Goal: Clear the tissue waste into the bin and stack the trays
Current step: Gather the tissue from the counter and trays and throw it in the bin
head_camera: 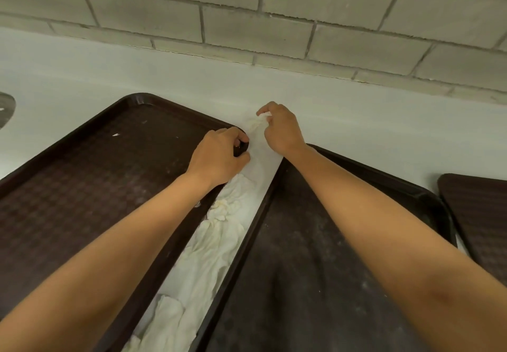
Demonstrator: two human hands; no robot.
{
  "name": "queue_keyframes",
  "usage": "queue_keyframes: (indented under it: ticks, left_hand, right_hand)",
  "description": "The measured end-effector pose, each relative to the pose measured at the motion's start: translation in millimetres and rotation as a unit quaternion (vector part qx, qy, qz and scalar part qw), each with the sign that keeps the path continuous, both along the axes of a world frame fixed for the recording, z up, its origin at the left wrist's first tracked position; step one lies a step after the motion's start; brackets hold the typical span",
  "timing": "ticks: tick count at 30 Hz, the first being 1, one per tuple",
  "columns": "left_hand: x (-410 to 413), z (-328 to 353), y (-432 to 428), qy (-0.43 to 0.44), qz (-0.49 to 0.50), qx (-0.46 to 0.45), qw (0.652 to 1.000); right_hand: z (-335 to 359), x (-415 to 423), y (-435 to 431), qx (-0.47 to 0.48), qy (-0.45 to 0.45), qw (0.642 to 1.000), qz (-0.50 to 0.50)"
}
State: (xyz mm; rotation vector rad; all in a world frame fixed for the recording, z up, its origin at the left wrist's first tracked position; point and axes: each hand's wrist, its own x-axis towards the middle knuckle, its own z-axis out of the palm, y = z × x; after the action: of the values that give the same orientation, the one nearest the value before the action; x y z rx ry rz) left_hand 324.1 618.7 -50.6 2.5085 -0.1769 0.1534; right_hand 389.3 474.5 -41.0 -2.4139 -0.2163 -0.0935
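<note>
Both bare forearms fill the bottom of the view and lead up to the hands near the middle. Between them, crumpled white tissue paper [208, 247] lies in a long strip on the counter. It fills the narrow gap between two trays, from just below the left wrist down to the bottom edge.

The left hand [219, 157] has its fingers curled over the far right corner of a rectangular dark brown plastic tray with a textured floor [82, 176], gripping the rim there. That tray stretches away to the left of this hand and under its forearm. A tiny white scrap [116, 134] lies on its floor, well to the left of the hand.

The right hand [282, 129] is just beside the left one and a little farther from the camera. Its bent fingers and thumb pinch a small wad of white tissue [259, 121] at the far end of the gap. Whether the wad is lifted off the counter or touching it cannot be told.

Under the right forearm lies a second dark brown tray dusted with pale specks [301, 283]. A third dark brown textured tray [480, 214] sits well to the right of the right hand, only partly in view.

Beyond both hands the white counter [137, 72] runs back to a wall of grey blocks [247, 9]. Far to the left of the left hand, a dark rounded shape [5, 110] is cut off by the edge, and what it is cannot be told.
</note>
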Motion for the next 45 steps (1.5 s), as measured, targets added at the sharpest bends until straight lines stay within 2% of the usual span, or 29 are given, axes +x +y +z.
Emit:
queue_keyframes:
  ticks: [10, 16, 20, 30, 36, 40, 45]
  left_hand:
    - [-52.5, 28.2, -3.4, -0.014, 0.009, 0.030, 0.999]
    - [-89.3, 18.9, -2.2, -0.020, -0.008, 0.122, 0.992]
    - [-104.9, 6.5, -2.5, 0.006, -0.018, 0.181, 0.983]
    - [-105.7, -2.2, -23.6, 0.010, -0.023, 0.331, 0.943]
    - [-101.9, -4.8, -21.8, -0.017, -0.011, 0.287, 0.958]
    - [-98.3, 5.0, -21.5, -0.024, 0.027, 0.174, 0.984]
    - [-103.1, 25.9, -31.3, -0.076, 0.061, 0.080, 0.992]
  right_hand:
    - [25.2, -60.8, -19.3, 0.021, -0.028, 0.999, -0.017]
    - [25.2, -94.5, -25.3, 0.041, 0.010, 0.999, 0.001]
    - [24.7, -108.5, -22.4, 0.009, 0.019, 1.000, 0.006]
    - [10.6, -131.5, -19.1, -0.041, 0.050, 0.998, 0.028]
    - [14.0, -134.8, -28.4, -0.028, 0.053, 0.998, 0.014]
    - [16.1, -136.7, -36.8, 0.002, 0.050, 0.999, -0.014]
    - [19.7, -146.1, -50.5, -0.005, 0.027, 0.999, -0.030]
